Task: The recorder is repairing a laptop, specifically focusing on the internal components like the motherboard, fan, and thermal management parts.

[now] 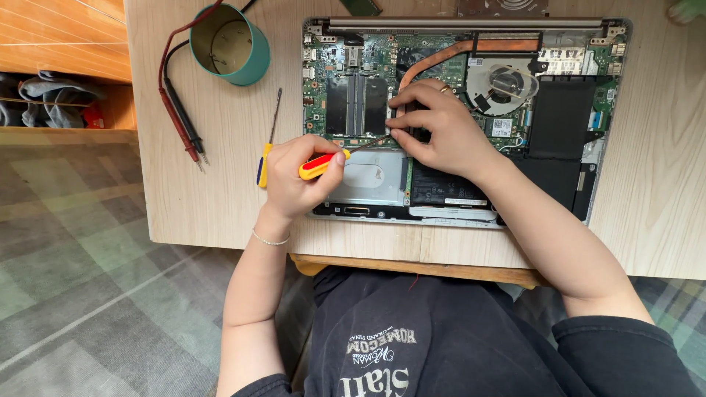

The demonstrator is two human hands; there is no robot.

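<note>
An opened laptop lies bottom-up on a light wooden table, its green circuit board, copper heat pipe, fan and black battery exposed. My left hand grips a red and yellow screwdriver, whose shaft points right toward the board's middle. My right hand rests on the board, fingertips pinched close to the screwdriver's tip beside the memory slots. What sits under the fingertips is hidden.
A second screwdriver with a yellow and blue handle lies left of my left hand. Red and black meter probes lie further left. A teal cup stands at the table's back left. Patterned carpet spreads below.
</note>
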